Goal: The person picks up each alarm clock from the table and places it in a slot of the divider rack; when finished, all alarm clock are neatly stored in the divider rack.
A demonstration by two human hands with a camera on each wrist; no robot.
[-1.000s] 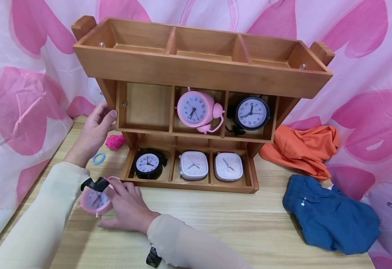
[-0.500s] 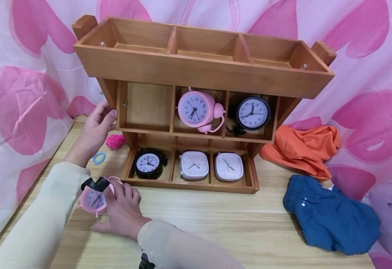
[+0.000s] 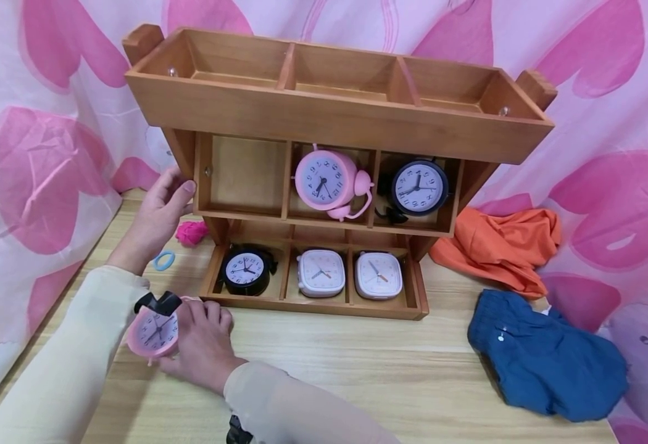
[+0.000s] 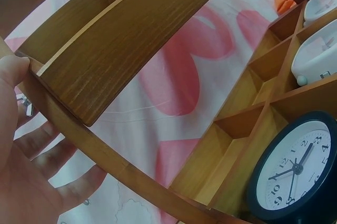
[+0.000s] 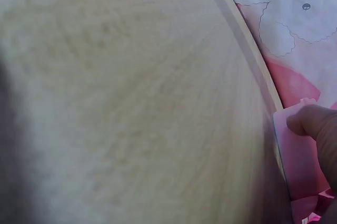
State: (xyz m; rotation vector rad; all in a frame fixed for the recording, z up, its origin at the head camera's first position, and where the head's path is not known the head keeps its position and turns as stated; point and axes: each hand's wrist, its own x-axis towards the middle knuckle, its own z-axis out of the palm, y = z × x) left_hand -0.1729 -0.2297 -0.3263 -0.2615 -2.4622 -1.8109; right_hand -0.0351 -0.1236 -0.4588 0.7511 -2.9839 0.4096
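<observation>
My right hand (image 3: pixel 204 342) grips a pink twin-bell alarm clock (image 3: pixel 152 336) on the table, left of the shelf. Part of its dial is hidden behind a black clip, and its far side by the hand. In the right wrist view, the thumb presses the clock's pink body (image 5: pixel 297 153). At the left side of the wooden tiered shelf (image 3: pixel 329 117), my left hand (image 3: pixel 160 213) holds the side board, thumb in front; its fingers reach along the outer side in the left wrist view. A second pink alarm clock (image 3: pixel 321 179) lies sideways in the middle tier's centre compartment.
A black clock (image 3: pixel 419 187) sits in the middle tier's right compartment. Below are another black clock (image 3: pixel 244 271) and two white clocks (image 3: pixel 321 272). Orange cloth (image 3: pixel 502 246) and blue cloth (image 3: pixel 546 357) lie at right. A pink scrunchie (image 3: pixel 191 234) and blue ring (image 3: pixel 163 261) lie at left.
My right hand has shifted slightly left and closed round the pink clock, whose dial has turned and moved a little left. The left hand has kept its place on the shelf.
</observation>
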